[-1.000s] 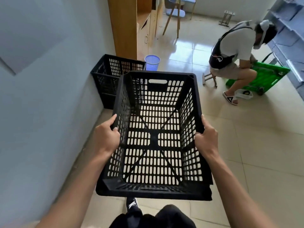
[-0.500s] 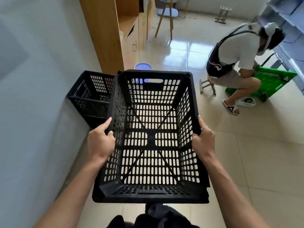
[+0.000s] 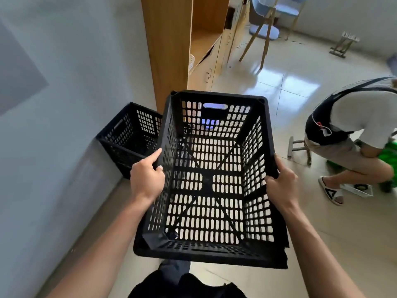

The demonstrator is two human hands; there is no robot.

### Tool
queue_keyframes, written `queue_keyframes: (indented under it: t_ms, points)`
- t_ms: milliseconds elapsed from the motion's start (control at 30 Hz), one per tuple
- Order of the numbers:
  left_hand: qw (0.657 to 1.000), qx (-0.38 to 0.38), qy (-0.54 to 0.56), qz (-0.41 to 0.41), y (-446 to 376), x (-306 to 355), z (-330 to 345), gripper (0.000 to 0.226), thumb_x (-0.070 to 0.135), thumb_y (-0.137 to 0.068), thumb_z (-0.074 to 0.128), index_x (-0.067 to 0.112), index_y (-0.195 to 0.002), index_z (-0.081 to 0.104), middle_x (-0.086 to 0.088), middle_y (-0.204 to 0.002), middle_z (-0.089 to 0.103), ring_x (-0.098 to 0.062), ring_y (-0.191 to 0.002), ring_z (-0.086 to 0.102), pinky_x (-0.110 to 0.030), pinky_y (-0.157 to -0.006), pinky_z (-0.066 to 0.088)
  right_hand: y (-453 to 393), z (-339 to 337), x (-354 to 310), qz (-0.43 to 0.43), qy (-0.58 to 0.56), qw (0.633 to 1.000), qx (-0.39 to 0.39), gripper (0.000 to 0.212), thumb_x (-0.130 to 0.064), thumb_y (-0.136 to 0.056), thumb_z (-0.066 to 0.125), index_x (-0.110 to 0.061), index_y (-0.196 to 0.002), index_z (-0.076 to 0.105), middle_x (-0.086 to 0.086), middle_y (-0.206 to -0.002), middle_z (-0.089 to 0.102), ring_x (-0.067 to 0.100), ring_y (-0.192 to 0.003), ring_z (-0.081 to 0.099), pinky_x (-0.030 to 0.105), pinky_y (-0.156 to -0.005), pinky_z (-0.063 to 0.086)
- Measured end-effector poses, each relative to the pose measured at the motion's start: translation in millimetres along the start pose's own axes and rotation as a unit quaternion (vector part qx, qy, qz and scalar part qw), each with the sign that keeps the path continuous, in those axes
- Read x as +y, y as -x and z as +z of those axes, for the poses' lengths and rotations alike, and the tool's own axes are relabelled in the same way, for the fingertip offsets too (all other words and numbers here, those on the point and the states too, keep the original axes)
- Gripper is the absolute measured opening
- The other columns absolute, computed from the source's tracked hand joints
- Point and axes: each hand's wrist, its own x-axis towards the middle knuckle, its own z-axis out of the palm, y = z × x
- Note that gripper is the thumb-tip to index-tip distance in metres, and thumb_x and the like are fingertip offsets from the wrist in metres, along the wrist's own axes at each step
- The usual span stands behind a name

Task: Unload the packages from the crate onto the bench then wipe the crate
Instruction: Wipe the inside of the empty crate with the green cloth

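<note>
1. While the tiled floor (image 3: 322, 244) filled the right and lower parts of the frame, a pale wall (image 3: 64, 82) took up the whole left side.
2. A tall wooden cabinet (image 3: 169, 50) rose at the upper centre, next to the wall.
3. At the centre of the frame, the black slotted crate (image 3: 206, 179) was held in the air above the floor, its open top facing the camera and nothing lying inside it.
4. A second person (image 3: 354, 130) crouched at the right edge beside something green, only partly in view.
5. A second black crate (image 3: 129, 134) sat on the floor at centre left, against the wall and partly hidden behind the held crate.
6. The left hand (image 3: 146, 179) gripped the crate's left rim, thumb over the top edge and index finger stretched along the outside.
7. The right hand (image 3: 281, 183) gripped the right rim, fingers curled round the edge.
</note>
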Motion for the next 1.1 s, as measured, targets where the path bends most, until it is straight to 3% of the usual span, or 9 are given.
queue_keyframes:
  t_ms: [133, 267, 400, 467, 633, 733, 833, 967, 1100]
  points:
    - [1.000, 0.020, -0.010, -0.010, -66, 0, 12, 0.056, -0.008, -0.086, 0.066, 0.013, -0.138, 0.063, 0.021, -0.039, 0.043, -0.002, -0.035, 0.047, -0.002, -0.046, 0.034, -69, 26, -17, 0.003, 0.008, 1.000, -0.003, 0.080, 0.024, -0.079, 0.048, -0.007, -0.153, 0.042, -0.005, -0.127, 0.059, -0.001, -0.084, 0.070, 0.002, -0.062, 0.049]
    - [0.999, 0.028, -0.006, -0.017, -112, 4, 21, 0.056, -0.009, -0.086, 0.066, 0.012, -0.137, 0.063, 0.027, -0.040, 0.051, -0.003, -0.035, 0.047, -0.002, -0.044, 0.035, -127, 45, -31, 0.015, 0.023, 1.000, -0.006, 0.080, 0.020, -0.080, 0.052, -0.011, -0.154, 0.041, -0.004, -0.132, 0.060, -0.012, -0.074, 0.064, -0.004, -0.060, 0.042]
    - [0.998, 0.052, -0.013, -0.035, -154, 5, 34, 0.056, -0.010, -0.085, 0.067, 0.011, -0.136, 0.064, 0.019, -0.036, 0.045, -0.003, -0.034, 0.046, -0.004, -0.041, 0.035, -186, 61, -41, -0.005, 0.019, 0.999, -0.038, 0.080, 0.019, -0.080, 0.051, -0.018, -0.151, 0.046, 0.003, -0.127, 0.069, 0.007, -0.082, 0.070, 0.007, -0.070, 0.053]
    - [0.997, 0.063, -0.025, -0.047, -177, 5, 46, 0.056, -0.009, -0.085, 0.067, 0.012, -0.136, 0.064, 0.021, -0.045, 0.051, -0.004, -0.035, 0.046, -0.005, -0.042, 0.036, -220, 72, -42, -0.009, 0.023, 0.998, -0.060, 0.078, 0.018, -0.079, 0.051, -0.019, -0.147, 0.053, -0.001, -0.118, 0.072, 0.008, -0.087, 0.070, 0.016, -0.081, 0.057]
    - [0.987, 0.112, -0.039, -0.109, -215, 9, 73, 0.055, -0.007, -0.088, 0.066, 0.015, -0.139, 0.063, -0.002, -0.082, 0.077, -0.004, -0.036, 0.047, -0.007, -0.043, 0.034, -314, 103, -38, -0.031, 0.041, 0.990, -0.128, 0.065, 0.018, -0.076, 0.056, -0.015, -0.132, 0.063, -0.008, -0.110, 0.074, 0.009, -0.093, 0.071, 0.004, -0.071, 0.048]
    - [0.972, 0.157, -0.052, -0.168, -227, 17, 87, 0.055, -0.005, -0.089, 0.067, 0.018, -0.139, 0.062, 0.016, -0.053, 0.059, -0.006, -0.036, 0.045, -0.009, -0.040, 0.033, -364, 124, -46, -0.075, 0.026, 0.978, -0.191, 0.072, 0.014, -0.075, 0.059, -0.031, -0.131, 0.061, -0.033, -0.088, 0.068, -0.009, -0.087, 0.067, 0.006, -0.074, 0.051]
    - [0.949, 0.214, -0.060, -0.223, -230, 20, 96, 0.054, -0.001, -0.089, 0.069, 0.022, -0.138, 0.063, 0.015, -0.043, 0.048, -0.009, -0.034, 0.040, -0.014, -0.036, 0.029, -415, 155, -57, -0.128, 0.053, 0.960, -0.243, 0.061, 0.007, -0.076, 0.062, -0.030, -0.124, 0.064, -0.011, -0.085, 0.071, 0.007, -0.080, 0.064, 0.039, -0.079, 0.056]
    - [0.922, 0.276, -0.042, -0.268, -215, 15, 109, 0.049, -0.001, -0.092, 0.067, 0.020, -0.137, 0.064, 0.005, -0.058, 0.067, -0.009, -0.035, 0.036, -0.011, -0.038, 0.026, -452, 202, -80, -0.213, 0.065, 0.920, -0.323, 0.063, 0.012, -0.075, 0.053, -0.029, -0.122, 0.063, -0.013, -0.083, 0.064, 0.014, -0.078, 0.058, 0.030, -0.070, 0.044]
    - [0.887, 0.326, -0.013, -0.326, -204, 5, 116, 0.050, 0.004, -0.096, 0.064, 0.025, -0.142, 0.059, 0.010, -0.044, 0.052, -0.008, -0.035, 0.030, -0.021, -0.036, 0.027, -466, 244, -108, -0.250, 0.082, 0.888, -0.376, 0.073, 0.005, -0.080, 0.052, -0.040, -0.136, 0.058, -0.010, -0.092, 0.071, 0.012, -0.078, 0.062, 0.028, -0.063, 0.046]
